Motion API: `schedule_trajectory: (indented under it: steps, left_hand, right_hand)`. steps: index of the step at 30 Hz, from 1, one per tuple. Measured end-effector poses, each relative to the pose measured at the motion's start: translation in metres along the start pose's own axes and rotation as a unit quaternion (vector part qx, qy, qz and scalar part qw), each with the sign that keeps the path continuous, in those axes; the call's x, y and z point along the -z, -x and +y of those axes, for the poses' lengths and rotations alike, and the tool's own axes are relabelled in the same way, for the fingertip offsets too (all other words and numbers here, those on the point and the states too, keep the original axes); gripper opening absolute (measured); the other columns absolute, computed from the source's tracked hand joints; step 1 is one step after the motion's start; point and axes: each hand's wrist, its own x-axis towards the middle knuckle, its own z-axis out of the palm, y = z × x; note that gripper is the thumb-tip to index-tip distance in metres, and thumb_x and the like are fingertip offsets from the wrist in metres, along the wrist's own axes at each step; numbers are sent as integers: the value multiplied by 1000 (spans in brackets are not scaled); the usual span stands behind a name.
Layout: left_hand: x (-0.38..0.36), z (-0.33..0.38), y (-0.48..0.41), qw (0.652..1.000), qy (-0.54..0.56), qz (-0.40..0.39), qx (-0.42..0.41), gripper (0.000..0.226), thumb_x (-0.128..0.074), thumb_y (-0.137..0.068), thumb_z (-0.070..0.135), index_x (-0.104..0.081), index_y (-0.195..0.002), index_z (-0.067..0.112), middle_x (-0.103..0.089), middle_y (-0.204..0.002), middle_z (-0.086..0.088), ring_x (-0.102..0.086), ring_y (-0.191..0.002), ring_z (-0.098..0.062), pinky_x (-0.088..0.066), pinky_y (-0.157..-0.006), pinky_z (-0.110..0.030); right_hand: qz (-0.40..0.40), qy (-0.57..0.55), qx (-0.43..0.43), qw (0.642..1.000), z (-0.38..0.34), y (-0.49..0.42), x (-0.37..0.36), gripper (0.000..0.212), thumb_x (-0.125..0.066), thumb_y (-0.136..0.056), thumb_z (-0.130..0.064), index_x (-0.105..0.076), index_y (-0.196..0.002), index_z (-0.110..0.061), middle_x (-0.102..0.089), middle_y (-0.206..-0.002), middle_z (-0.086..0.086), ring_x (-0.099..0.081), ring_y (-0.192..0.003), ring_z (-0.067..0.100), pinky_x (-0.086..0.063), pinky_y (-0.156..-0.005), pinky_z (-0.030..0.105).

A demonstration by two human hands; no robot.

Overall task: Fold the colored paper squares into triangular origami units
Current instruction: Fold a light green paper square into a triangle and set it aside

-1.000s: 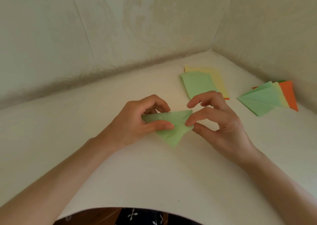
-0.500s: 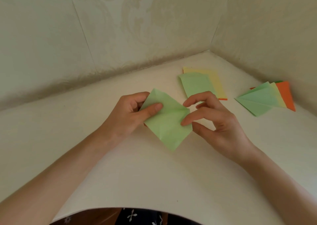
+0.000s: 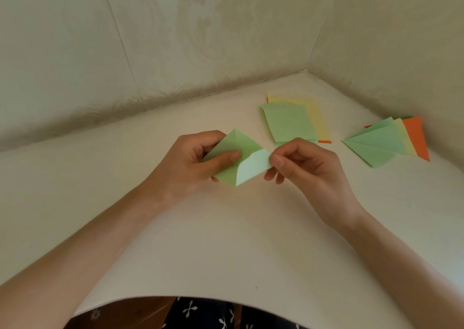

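Note:
A green paper square (image 3: 236,150) is held just above the white table (image 3: 226,241), turned like a diamond. My left hand (image 3: 190,163) grips its left side, thumb on top and fingers underneath. My right hand (image 3: 301,163) pinches the paper's right corner between thumb and forefinger, and that corner is bent over as a paler flap (image 3: 253,168). Flat paper sheets (image 3: 291,123), green over yellow over orange, lie behind my right hand. Folded triangular units (image 3: 386,143) in green, yellow and orange are fanned out at the far right.
Patterned walls (image 3: 175,40) close the table at the back and right, meeting in a corner (image 3: 307,69). The table's curved front edge (image 3: 226,297) runs near my body.
The green paper went from a folded triangle to an opened diamond. My right hand has since folded its right corner over toward the middle. My left hand kept its grip.

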Motion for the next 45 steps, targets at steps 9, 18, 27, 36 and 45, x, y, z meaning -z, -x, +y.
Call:
schedule_trajectory:
  steps: [9,18,27,36,45]
  left_hand:
    - [-2,-1,2,999,-39,2,13,10,-60,-84,24,-69,-86,24,-67,-75,5,-58,-70,-8,-42,-64,-22]
    - [-6,1,4,997,-77,20,7,7,-62,-86,24,-69,-89,22,-70,-81,-3,-62,-74,-27,-44,-68,-32]
    - [-23,6,6,962,227,9,151,82,-91,-48,40,-54,-117,14,-73,-98,-6,-70,-89,-18,-53,-69,-20]
    - [-35,8,10,976,169,53,130,14,-58,-85,9,-66,-97,9,-73,-78,-8,-69,-70,-14,-53,-61,-19]
    - [-32,12,9,973,162,57,153,17,-52,-92,10,-69,-93,8,-73,-76,-8,-70,-67,-14,-52,-55,-17]
  right_hand:
    - [32,-59,-81,994,3,-2,-4,12,-57,-86,8,-53,-84,-4,-62,-67,-2,-62,-61,16,-49,-53,26]
    - [58,-50,-100,992,5,-3,-9,19,-55,-84,14,-57,-82,-5,-61,-65,-1,-58,-56,12,-49,-53,22]
    - [220,-73,-88,969,3,-2,-8,16,-59,-86,8,-52,-82,-6,-60,-68,0,-64,-60,13,-54,-61,23]
    - [127,-117,-193,966,1,-5,-15,9,-52,-93,-5,-57,-86,-2,-63,-69,11,-58,-55,17,-44,-45,24]
    - [79,-173,-210,959,2,-4,-14,24,-42,-96,-1,-59,-80,5,-63,-64,13,-57,-50,17,-44,-44,23]
